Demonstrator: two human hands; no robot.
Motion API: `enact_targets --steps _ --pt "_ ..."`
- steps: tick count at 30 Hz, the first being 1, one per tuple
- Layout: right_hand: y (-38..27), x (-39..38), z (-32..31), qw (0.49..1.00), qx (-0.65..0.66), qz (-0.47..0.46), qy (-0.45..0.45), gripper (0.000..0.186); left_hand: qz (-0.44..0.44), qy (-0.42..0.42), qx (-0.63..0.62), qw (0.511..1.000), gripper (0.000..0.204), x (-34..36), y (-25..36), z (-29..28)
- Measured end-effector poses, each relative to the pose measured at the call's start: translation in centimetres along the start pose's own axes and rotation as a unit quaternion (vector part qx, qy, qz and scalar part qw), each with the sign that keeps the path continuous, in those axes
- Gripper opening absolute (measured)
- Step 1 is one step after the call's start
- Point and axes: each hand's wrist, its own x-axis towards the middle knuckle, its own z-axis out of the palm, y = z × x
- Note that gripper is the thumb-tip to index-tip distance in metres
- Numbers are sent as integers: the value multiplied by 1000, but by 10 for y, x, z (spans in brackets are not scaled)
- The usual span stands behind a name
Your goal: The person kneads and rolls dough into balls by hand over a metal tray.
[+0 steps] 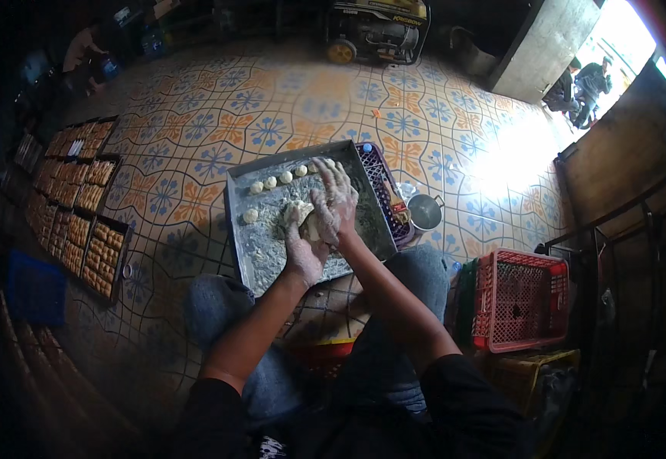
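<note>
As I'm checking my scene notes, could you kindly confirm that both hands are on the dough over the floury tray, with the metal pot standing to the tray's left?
Not quite: the head view shows the metal pot to the right of the floury tray. The left hand and right hand are indeed on the dough.

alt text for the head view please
A person's left hand cups pale dough, the right hand against it, over a floury metal tray holding small dough balls. Browned baked goods lie left; a red crate stands right.
</note>
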Motion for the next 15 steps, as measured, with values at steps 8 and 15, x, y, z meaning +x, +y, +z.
enact_targets --steps 8,15 --pt "-39 -45 37 985 117 -123 -1 42 70 -201 60 975 91 17 32 -26" --pt "5 -4 13 994 66 -49 -70 48 1 17 15 1000 69 -8 21 7"
